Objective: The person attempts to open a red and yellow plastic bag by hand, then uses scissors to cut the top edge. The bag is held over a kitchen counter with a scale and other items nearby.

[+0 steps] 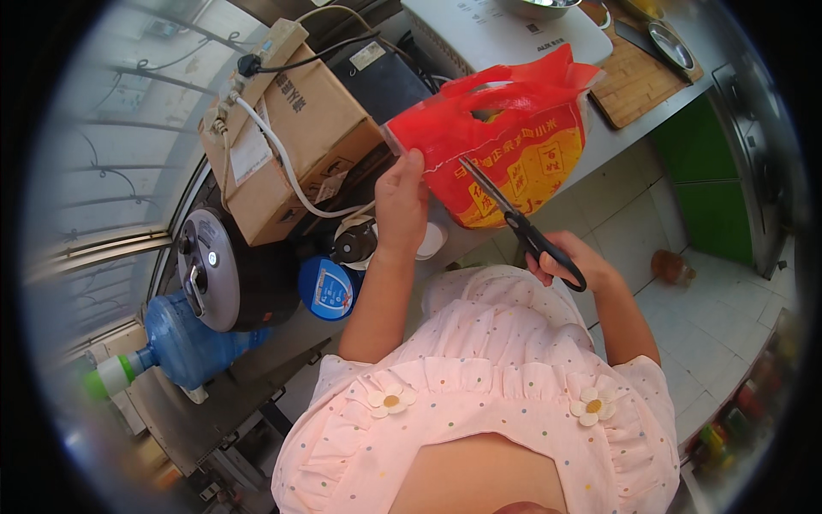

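Note:
A red and yellow plastic bag with cut-out handles and printed writing is held up at its left edge by my left hand, thumb on the front. My right hand grips black-handled scissors by the handles. Their blades point up and left across the bag's front, the tips near a stitched line below the handle opening. The blades look nearly together; whether they touch the bag, I cannot tell.
Behind the bag are a white appliance and a wooden cutting board bearing a knife. At left stand a cardboard box with a power strip, an electric cooker, a blue-lidded container and a large blue water bottle.

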The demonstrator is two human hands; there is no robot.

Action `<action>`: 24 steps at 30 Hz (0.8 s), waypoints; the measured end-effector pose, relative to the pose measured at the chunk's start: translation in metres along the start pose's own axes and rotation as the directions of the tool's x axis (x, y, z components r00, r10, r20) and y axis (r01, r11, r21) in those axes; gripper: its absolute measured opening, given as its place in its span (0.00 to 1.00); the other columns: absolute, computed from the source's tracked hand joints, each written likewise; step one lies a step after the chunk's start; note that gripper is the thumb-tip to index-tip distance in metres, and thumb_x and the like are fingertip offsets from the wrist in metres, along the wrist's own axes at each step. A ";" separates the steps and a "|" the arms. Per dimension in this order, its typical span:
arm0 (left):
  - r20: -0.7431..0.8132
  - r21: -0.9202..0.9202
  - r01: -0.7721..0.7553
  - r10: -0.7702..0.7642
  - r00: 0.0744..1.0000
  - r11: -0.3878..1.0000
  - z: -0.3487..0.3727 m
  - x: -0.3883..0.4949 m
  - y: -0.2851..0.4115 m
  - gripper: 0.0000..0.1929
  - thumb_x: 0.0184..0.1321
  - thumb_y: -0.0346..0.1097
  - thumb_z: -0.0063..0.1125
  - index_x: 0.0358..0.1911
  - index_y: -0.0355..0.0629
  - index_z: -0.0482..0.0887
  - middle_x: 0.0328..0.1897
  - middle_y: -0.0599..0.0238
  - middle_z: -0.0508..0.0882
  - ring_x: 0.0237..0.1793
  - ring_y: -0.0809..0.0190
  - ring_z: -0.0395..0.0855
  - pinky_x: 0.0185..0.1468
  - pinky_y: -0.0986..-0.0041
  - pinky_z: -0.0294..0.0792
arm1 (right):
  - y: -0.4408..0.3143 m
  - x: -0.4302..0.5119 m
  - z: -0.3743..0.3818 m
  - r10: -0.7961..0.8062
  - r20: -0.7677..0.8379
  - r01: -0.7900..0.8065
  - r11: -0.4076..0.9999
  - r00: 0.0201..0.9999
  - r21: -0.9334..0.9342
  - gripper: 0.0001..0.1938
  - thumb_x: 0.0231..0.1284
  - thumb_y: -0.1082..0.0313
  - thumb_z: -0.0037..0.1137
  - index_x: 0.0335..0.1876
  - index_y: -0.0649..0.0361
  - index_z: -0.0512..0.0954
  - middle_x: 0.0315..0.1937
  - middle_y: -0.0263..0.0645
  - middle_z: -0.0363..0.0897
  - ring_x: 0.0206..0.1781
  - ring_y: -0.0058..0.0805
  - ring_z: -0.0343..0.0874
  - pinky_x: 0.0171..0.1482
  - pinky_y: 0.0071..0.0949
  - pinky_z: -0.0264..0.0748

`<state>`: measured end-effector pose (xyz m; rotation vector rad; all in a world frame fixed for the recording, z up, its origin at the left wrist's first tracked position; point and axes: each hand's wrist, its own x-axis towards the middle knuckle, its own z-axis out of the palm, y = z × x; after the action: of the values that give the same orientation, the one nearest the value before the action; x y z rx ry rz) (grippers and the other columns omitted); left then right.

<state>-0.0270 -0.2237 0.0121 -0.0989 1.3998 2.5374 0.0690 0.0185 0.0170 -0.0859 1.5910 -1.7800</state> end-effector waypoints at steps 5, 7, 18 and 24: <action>-0.019 -0.011 -0.031 0.031 0.999 0.999 0.003 0.000 -0.001 0.16 0.70 0.41 0.47 0.48 0.32 0.78 0.46 0.61 0.83 0.44 0.67 0.81 0.51 0.76 0.71 | -0.002 0.000 0.001 0.001 -0.009 -0.002 1.000 1.000 -0.018 0.29 0.59 0.36 0.53 0.28 0.61 0.71 0.21 0.30 0.71 0.24 0.18 0.70 0.29 0.20 0.68; -0.034 -0.003 -0.046 0.045 0.998 0.999 0.003 0.000 -0.001 0.16 0.70 0.41 0.46 0.46 0.33 0.79 0.44 0.60 0.84 0.42 0.67 0.83 0.50 0.75 0.73 | -0.003 0.001 0.001 0.013 0.010 -0.013 1.000 1.000 0.008 0.29 0.59 0.35 0.52 0.27 0.61 0.72 0.21 0.31 0.71 0.24 0.19 0.71 0.29 0.20 0.68; -0.069 0.141 -0.055 0.065 0.995 0.988 -0.005 0.004 -0.006 0.17 0.69 0.41 0.48 0.49 0.33 0.80 0.42 0.71 0.83 0.36 0.78 0.74 0.41 0.85 0.65 | -0.003 0.015 0.007 0.000 -0.064 -0.002 1.000 0.998 -0.028 0.27 0.59 0.38 0.53 0.26 0.60 0.72 0.17 0.28 0.67 0.21 0.16 0.66 0.24 0.18 0.63; -0.066 0.127 -0.077 0.086 0.994 0.989 0.001 0.004 -0.005 0.17 0.70 0.41 0.48 0.47 0.33 0.80 0.42 0.72 0.82 0.38 0.78 0.74 0.42 0.84 0.65 | -0.011 0.031 0.009 -0.296 -0.210 0.312 0.949 0.932 0.047 0.23 0.57 0.43 0.61 0.31 0.59 0.71 0.19 0.24 0.65 0.21 0.11 0.63 0.23 0.15 0.59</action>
<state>-0.0290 -0.2192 0.0078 -0.1125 1.6167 2.5266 0.0457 -0.0062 0.0158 -0.1243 1.7190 -2.1486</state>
